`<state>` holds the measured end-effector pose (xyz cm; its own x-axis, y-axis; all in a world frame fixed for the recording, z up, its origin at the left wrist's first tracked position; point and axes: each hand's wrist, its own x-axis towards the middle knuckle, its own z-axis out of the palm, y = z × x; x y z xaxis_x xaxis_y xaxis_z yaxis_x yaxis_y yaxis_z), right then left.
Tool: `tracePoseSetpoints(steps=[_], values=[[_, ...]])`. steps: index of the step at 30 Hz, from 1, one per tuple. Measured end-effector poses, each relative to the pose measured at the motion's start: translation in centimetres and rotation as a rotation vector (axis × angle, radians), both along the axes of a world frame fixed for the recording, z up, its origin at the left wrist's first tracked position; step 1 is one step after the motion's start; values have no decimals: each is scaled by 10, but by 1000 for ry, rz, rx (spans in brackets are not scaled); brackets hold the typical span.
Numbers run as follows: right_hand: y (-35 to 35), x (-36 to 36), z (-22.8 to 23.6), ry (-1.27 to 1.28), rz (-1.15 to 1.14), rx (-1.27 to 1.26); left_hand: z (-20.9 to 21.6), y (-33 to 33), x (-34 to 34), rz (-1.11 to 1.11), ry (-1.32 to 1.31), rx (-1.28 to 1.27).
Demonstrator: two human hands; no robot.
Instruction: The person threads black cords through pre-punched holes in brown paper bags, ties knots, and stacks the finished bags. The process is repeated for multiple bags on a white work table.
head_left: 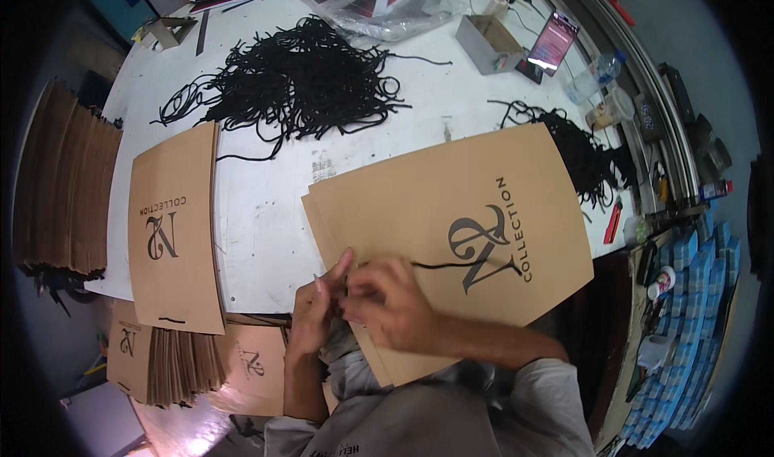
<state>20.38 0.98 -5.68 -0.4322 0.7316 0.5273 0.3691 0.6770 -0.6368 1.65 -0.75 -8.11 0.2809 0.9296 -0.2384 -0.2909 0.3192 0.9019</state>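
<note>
A flat brown paper bag with a dark printed logo lies slanted before me, its near end over my lap. At its left edge, my left hand is closed on the paper, thumb and forefinger pointing up. My right hand is pinched close beside it, slightly smeared by motion, with the fingertips partly hidden. From under my right hand a black cord runs rightward across the bag's face. I take it that the pinch holds this cord's other end.
A large heap of black cords lies at the table's far middle, with a smaller heap at right. Flat bags lie left. A tall bag stack, a phone, a bottle and a red cutter surround the workspace.
</note>
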Motion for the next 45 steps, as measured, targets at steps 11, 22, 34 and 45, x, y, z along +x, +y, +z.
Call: tracePoseSetpoints(steps=[11, 22, 34, 45], values=[[14, 0, 20, 131, 203, -231, -15, 5, 2, 72, -101, -229], [29, 0, -18, -8, 31, -158, -35, 3, 1, 14, -231, -162], [39, 17, -6, -213, -88, -61, -26, 2, 1, 93, -164, -210], [57, 43, -26, -204, -120, -135, -44, -13, -19, 339, -181, -145]])
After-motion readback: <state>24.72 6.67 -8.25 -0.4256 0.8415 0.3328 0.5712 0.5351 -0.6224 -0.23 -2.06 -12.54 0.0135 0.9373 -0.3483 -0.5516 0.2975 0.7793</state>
